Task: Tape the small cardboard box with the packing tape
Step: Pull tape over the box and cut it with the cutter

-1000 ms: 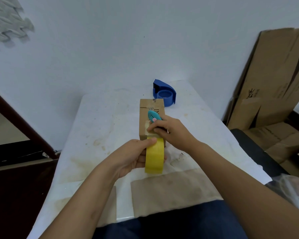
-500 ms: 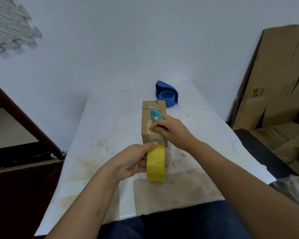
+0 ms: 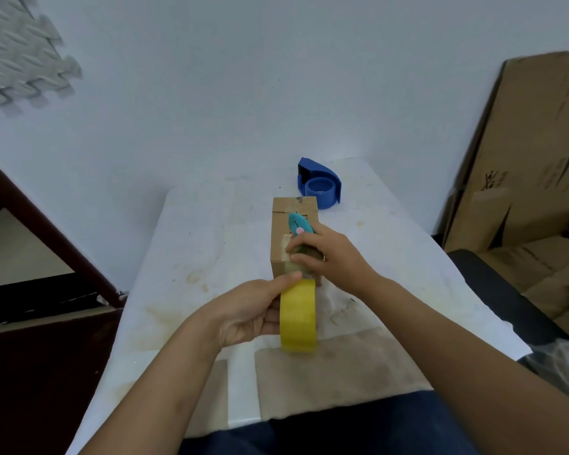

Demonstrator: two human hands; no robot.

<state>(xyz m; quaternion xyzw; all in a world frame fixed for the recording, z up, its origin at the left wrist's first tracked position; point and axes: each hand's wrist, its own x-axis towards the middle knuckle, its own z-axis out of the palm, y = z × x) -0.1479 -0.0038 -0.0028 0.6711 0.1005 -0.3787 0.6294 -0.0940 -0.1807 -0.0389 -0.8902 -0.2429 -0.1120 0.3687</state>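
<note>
Straight ahead at 12 o'clock on my desk [image 3: 191, 244], the small brown cardboard box [image 3: 294, 224] runs lengthwise away; my left hand [image 3: 247, 310] grips the yellow packing-tape roll [image 3: 298, 315] against its near end, my right hand [image 3: 326, 254], nearer, clasps a teal cutter [image 3: 299, 224] atop it.

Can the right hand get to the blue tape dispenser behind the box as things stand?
Probably not right away. The right hand holds a teal cutter and presses on the cardboard box. The blue tape dispenser stands just beyond the box with bare table around it, so the path looks free once the cutter is put down.
</note>
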